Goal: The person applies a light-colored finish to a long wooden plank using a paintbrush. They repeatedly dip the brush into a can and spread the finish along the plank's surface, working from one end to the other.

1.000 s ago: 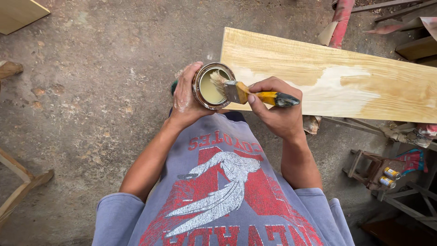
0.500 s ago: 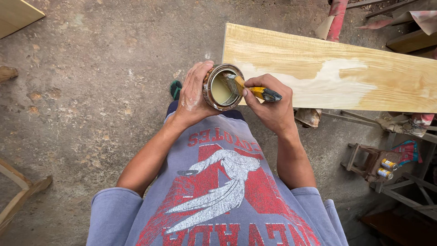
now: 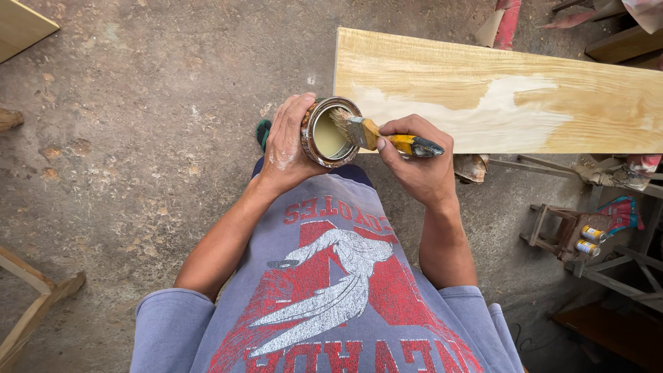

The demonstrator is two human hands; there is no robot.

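Note:
My left hand [image 3: 286, 145] grips a small round metal can [image 3: 330, 131] tilted toward me, with pale cream liquid inside. My right hand [image 3: 414, 160] holds a paintbrush [image 3: 376, 135] with a yellow and dark handle; its bristles rest on the can's rim at the top. Just beyond both hands lies a long wooden plank [image 3: 497, 97], mostly coated amber with a paler uncoated patch in the middle.
Rough concrete floor [image 3: 138, 138] spreads to the left. A small wooden stool frame with two yellow spray cans [image 3: 587, 242] stands at the right. Wooden frame pieces [image 3: 27, 304] lie at lower left, a board corner [image 3: 21, 27] at top left.
The brush has stayed at the can, its bristles shifting from inside the can up onto the rim. The can and both hands moved slightly closer to the plank's left end.

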